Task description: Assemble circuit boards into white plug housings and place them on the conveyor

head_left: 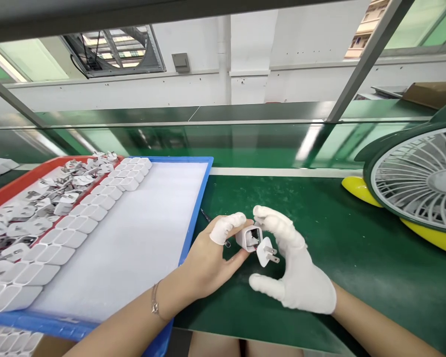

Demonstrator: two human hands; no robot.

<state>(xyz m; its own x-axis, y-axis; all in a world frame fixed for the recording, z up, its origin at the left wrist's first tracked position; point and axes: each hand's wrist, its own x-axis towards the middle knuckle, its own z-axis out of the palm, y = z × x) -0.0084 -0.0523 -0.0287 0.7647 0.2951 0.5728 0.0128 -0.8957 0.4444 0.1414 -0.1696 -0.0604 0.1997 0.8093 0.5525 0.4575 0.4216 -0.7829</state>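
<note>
My left hand, bare but for a white cover on one finger, grips a small white charger housing between thumb and fingers. The housing's end facing right is uncovered, showing dark and white parts inside. A white plug cap with two metal prongs hangs tilted at that end, apart from the housing's rim. My right hand, in a white glove, is spread around the plug cap, thumb and fingers wide apart. It does not appear to grip anything.
A blue tray at left holds rows of white housings. A red-orange bin beside it holds many loose plug parts. A green and yellow fan stands at right on the green table. A dark thin tool tip shows behind my left hand.
</note>
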